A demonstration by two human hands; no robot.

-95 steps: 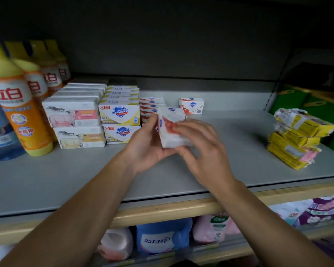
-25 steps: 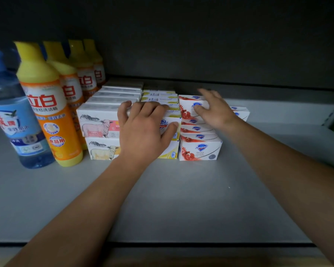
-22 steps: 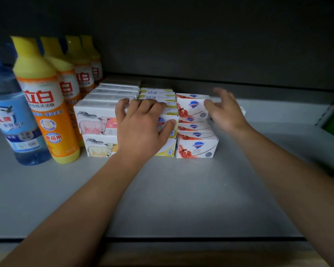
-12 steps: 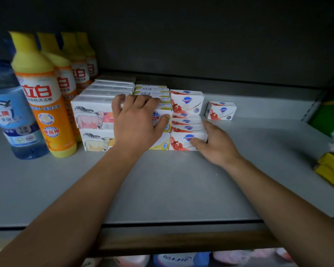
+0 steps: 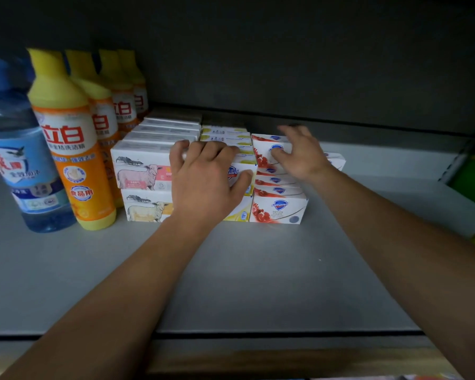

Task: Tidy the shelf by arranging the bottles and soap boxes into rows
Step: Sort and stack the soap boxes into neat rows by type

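On the grey shelf [image 5: 258,283] we saw everything pushed toward the back left. A blue water bottle [image 5: 22,165] stood leftmost, then a row of orange detergent bottles [image 5: 72,149] running backward. Beside them sat sheep-printed soap boxes [image 5: 143,176], two high, then yellow soap boxes [image 5: 225,133], then red-and-white soap boxes [image 5: 279,211] in a stepped stack. Our left hand [image 5: 206,182] lay spread over the front of the yellow stack, fingers curled onto its top. Our right hand [image 5: 302,154] rested loose-fingered on the topmost red-and-white box; whether it gripped, we cannot tell.
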